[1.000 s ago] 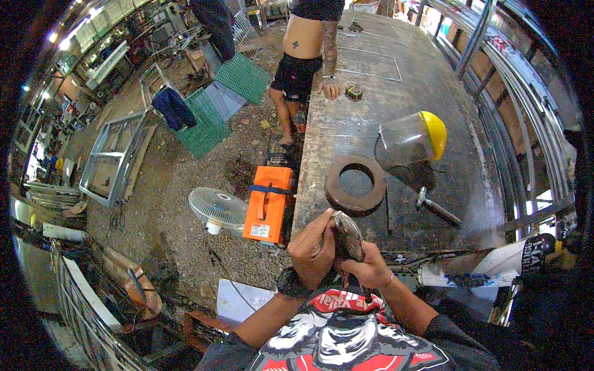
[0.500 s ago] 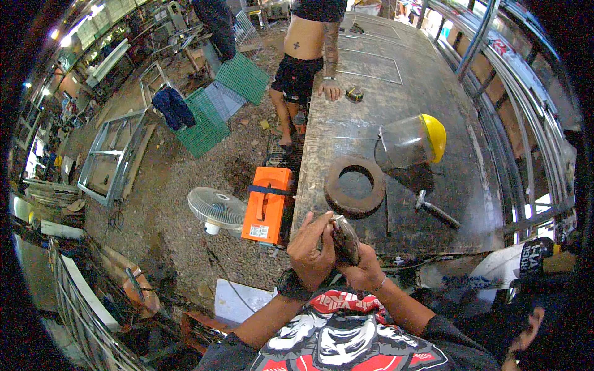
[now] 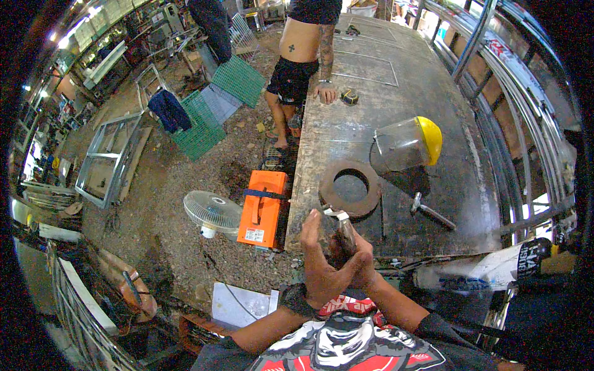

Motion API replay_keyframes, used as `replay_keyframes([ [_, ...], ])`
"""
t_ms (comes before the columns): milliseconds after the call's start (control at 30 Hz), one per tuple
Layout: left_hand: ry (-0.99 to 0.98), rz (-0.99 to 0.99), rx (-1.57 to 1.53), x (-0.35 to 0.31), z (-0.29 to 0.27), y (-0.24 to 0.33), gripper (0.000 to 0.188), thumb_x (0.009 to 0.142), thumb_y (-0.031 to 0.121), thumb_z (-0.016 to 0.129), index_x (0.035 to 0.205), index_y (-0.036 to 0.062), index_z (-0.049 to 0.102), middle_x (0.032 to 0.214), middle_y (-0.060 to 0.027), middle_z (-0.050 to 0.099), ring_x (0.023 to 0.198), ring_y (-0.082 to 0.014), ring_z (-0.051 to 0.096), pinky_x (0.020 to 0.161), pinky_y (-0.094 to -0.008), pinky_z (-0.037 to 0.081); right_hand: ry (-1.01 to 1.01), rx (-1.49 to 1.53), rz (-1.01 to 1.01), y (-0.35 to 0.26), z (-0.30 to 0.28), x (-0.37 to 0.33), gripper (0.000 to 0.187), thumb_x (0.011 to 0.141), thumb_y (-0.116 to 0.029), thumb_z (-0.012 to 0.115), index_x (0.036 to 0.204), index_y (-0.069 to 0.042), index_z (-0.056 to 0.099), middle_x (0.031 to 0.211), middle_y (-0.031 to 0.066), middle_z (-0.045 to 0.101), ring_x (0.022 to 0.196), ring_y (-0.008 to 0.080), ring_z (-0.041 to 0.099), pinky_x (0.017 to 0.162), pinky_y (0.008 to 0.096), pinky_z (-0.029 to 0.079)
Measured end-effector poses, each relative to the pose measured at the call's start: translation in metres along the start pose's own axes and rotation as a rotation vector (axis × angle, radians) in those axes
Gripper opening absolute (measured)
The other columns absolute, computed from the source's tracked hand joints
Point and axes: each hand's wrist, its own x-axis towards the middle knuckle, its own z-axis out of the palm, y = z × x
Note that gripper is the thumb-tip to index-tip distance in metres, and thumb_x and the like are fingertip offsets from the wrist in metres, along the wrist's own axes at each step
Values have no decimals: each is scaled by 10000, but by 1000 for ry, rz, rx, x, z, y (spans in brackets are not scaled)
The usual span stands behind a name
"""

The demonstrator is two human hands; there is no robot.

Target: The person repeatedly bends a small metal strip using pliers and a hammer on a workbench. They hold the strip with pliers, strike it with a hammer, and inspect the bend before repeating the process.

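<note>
Close to my chest, at the table's near edge, I have a small glossy dark-brown packet (image 3: 341,242) with a whitish piece (image 3: 337,214) at its top. My right hand (image 3: 365,267) is closed around the packet's lower right side. Fingers straight and pointing up, my left hand (image 3: 318,263) is open along the packet's left side. Its thumb reaches across toward my right hand, partly covering the packet's lower end. Just beyond the packet lies a thick rusty-brown ring (image 3: 329,182).
On the dark table (image 3: 346,139) lie a yellow-topped face shield (image 3: 428,141), a hammer (image 3: 433,212) and a tape measure (image 3: 349,97). Another person (image 3: 301,49) rests a hand there at the far left. An orange case (image 3: 263,207) and a fan (image 3: 212,211) stand left of the table.
My left fingers have come off the packet's top and straightened upward. The whitish piece now shows there. The packet is a little lower in view, still in my right hand.
</note>
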Motion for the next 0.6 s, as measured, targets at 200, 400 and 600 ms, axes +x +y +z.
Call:
replay_keyframes([
  [200, -229, -561, -659, -33, 21, -24, 857, 934, 373, 780, 1558, 6, 323, 1592, -205, 346, 1514, -349, 304, 1232, -454, 273, 249, -593, -485, -8, -3, 24, 539, 988, -211, 702, 1431, 36, 520, 947, 69, 653, 804, 141, 628, 719, 307, 544],
  [400, -263, -217, -345, -70, 71, -61, 818, 1075, 593, 406, 1624, 17, 215, 1624, -198, 273, 1482, -336, 315, 1219, -435, 247, 202, -500, -270, -7, -21, 33, 851, 958, -185, 657, 1644, -1, 188, 1097, 190, 633, 1005, 346, 647, 893, 428, 531],
  [600, -62, -440, -730, -67, 116, -61, 619, 1058, 456, 548, 1460, 8, 402, 1360, -124, 537, 1210, -199, 559, 964, -339, 488, -8, -846, -156, -24, -62, 46, 938, 908, -219, 603, 1635, 64, 81, 1294, 243, 547, 1196, 382, 497, 1036, 503, 373],
])
